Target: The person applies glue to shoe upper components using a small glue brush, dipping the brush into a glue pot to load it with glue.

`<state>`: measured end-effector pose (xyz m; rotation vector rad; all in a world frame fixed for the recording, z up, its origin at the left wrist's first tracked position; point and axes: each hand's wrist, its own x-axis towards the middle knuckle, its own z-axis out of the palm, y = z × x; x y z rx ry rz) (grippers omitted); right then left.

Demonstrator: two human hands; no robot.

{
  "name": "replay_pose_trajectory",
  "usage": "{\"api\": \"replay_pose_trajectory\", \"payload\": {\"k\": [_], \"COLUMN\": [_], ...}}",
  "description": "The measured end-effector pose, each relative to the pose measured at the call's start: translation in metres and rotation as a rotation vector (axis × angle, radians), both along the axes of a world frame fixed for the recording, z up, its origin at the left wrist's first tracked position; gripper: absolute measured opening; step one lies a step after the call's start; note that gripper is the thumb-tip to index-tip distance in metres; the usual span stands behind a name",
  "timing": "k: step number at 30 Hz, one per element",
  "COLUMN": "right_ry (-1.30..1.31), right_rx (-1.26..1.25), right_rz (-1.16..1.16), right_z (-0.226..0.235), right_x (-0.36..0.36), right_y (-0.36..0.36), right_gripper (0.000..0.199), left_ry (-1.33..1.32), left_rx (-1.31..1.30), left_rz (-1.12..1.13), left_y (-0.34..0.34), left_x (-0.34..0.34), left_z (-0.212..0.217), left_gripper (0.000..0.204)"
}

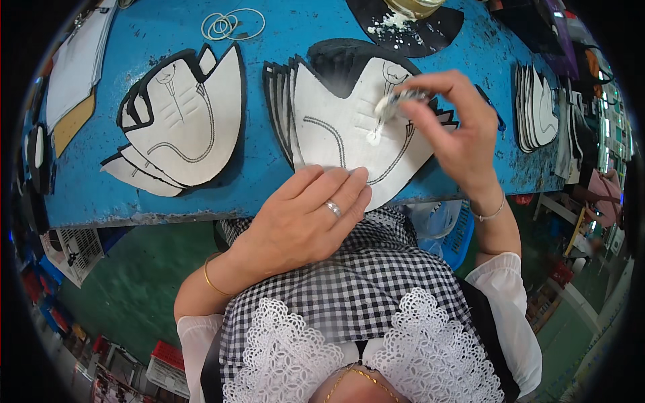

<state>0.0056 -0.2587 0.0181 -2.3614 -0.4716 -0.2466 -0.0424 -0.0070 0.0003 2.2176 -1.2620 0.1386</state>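
At the far left of the scuffed blue worktable [282, 74], a fanned pile of white, black-edged shoe-upper pieces [178, 117] lies flat, well apart from both hands, with a few thin white loops [232, 25] beyond it near the far edge. The left hand [306, 218] comes up from the lower edge, palm down and fingers stretched flat, grasping nothing; its fingertips press on the near edge of the stitched white fabric shoe-upper piece [336, 131] topping a second stack in the middle of the table. That piece runs its long axis from the near edge away from the person, its black-backed end pointing to the far side. The right hand [457, 131] hovers over it, wrist raised, fingers pinched around a small glue-coated brush [386, 111] that slants down and leftward, its white tip touching the fabric. Further right stands another stack of white cut pieces [536, 107].
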Motion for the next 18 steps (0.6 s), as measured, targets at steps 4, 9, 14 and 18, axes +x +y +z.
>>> {"api": "replay_pose_trajectory", "payload": {"k": [4, 9, 14, 18], "right_ry": [-0.107, -0.089, 0.032, 0.016], "right_rx": [0.049, -0.087, 0.163, 0.621], "right_rz": [-0.068, 0.169, -0.025, -0.167], "right_z": [-0.003, 0.014, 0.017, 0.014], "right_x": [0.010, -0.015, -0.021, -0.013], "right_y": [-0.004, 0.002, -0.016, -0.028], "right_gripper": [0.021, 0.021, 0.021, 0.021], "left_ry": [-0.003, 0.016, -0.024, -0.178], "left_rx": [0.017, 0.038, -0.002, -0.174], "left_rz": [-0.010, -0.034, 0.004, -0.021], "left_y": [-0.003, -0.005, -0.017, 0.000], "left_x": [0.002, 0.004, 0.009, 0.005], "left_z": [0.007, 0.014, 0.010, 0.021], "left_gripper": [0.038, 0.034, 0.033, 0.030]}}
